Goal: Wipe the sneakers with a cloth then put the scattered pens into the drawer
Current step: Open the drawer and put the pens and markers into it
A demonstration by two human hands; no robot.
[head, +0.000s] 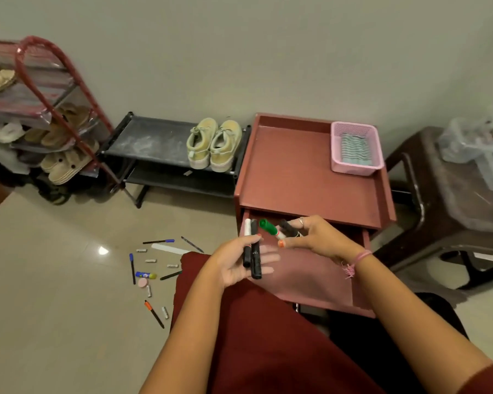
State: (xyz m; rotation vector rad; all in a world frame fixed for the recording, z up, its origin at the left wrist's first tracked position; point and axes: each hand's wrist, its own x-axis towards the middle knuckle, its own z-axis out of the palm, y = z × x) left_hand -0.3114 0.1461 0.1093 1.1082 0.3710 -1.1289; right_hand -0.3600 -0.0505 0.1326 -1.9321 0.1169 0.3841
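Red-brown drawer (305, 282): pulled open under the cabinet top (310, 172), cavity directly below both hands.
Left hand (241, 263): palm up, thumb clamped across two markers, other fingers (268, 257) laid out fairly straight beneath them.
Left load: black-and-white marker (247, 241) plus black marker (255, 250), side by side, long axes running near to far, far tips toward the cabinet face.
Right hand (316, 237): curled, pinching a green-capped marker (271, 228) and a dark marker (290, 228); exact finger contact on the dark one hard to read.
Right load axis: both slanted, caps pointing up-left toward the left hand's markers, close but apart.
Key relation: all four markers already over the drawer opening, so next move judged a straight drop or lower, no reach.
Nearer hand: right sits further in over the drawer's back; left nearer its front-left corner.
Risk, judged: left pair lies lengthwise across the front-left edge; a tilt release could tip one out onto the lap.
Floor pens (154, 268): several pens plus small caps, a glue stick (146, 275) and a ruler (170, 248), scattered left of the knee, well apart from the drawer; left hand nearer.
Sneakers (214, 145): pair on the black shoe rack (154, 143), heels toward camera, just beside the cabinet.
Cloth (356, 150): striped fabric, apparently the cloth, in the pink basket (353, 167) on the cabinet top.
Progress, judged: pen stage partway, floor batch left.
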